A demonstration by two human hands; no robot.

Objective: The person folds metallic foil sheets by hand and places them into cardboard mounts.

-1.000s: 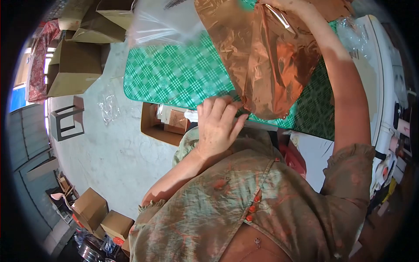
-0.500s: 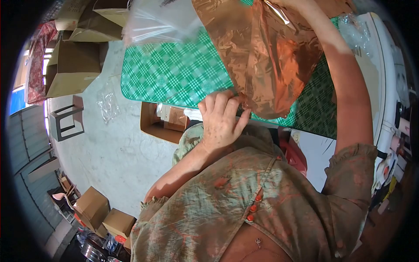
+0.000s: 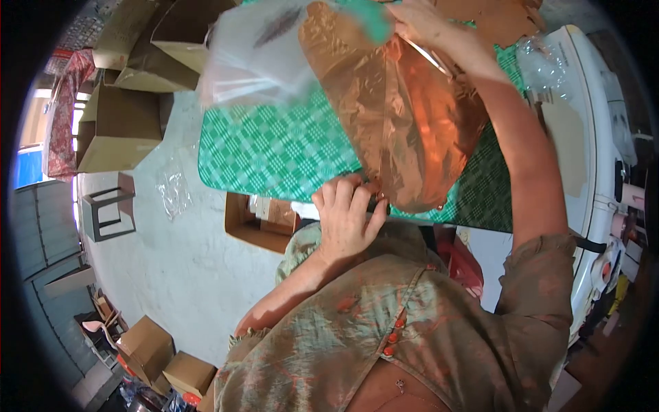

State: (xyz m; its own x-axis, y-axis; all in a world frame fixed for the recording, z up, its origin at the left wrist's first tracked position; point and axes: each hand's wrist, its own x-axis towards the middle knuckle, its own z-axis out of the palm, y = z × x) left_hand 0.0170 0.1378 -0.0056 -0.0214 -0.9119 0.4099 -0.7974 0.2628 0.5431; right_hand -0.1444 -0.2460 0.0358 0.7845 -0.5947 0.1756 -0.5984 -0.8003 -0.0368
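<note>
A flat, shiny copper-coloured foil balloon [image 3: 388, 96] lies across the table, its right part folded or creased and its lower end at the near table edge. My left hand [image 3: 347, 213] is closed at that lower end, with curled fingers and thumb gripping the balloon's lower left edge. My right arm reaches over the balloon's right side. My right hand [image 3: 429, 31] is at its far end, fingers bent together on the foil by a bright pale strip [image 3: 429, 55]; the fingertips are partly hidden.
A green checked cloth [image 3: 268, 151] covers the table. Clear plastic bags [image 3: 257, 62] lie at the far left, more copper foil [image 3: 491, 15] at the back. An open cardboard box [image 3: 257, 235] stands below the table edge; a small stool frame [image 3: 110, 209] and several boxes [image 3: 127, 130] are leftward.
The view has tilted, so the table and balloon sit lower in the picture. My right hand has shifted slightly left over the foil's far end. My left hand keeps its hold.
</note>
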